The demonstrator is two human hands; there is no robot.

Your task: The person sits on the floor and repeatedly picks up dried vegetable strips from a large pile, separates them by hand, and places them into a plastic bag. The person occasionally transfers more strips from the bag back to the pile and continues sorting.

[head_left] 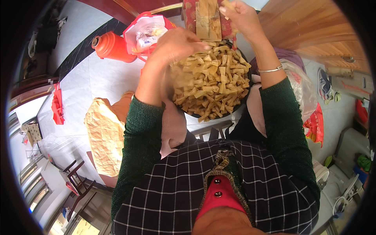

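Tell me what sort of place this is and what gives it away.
Probably a room in a home, judging by the red flask on the pale tiled floor, the dark shoe at the right and the wood-grained panel with a metal handle.

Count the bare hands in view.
2: the bare left hand at the upper left of the short tan pieces; the right hand beside the tan wooden block.

Two hands (176, 45) (246, 21), one bangle (270, 70), one canister (112, 47) and probably over a hundred yellowish pieces (220, 84) show.
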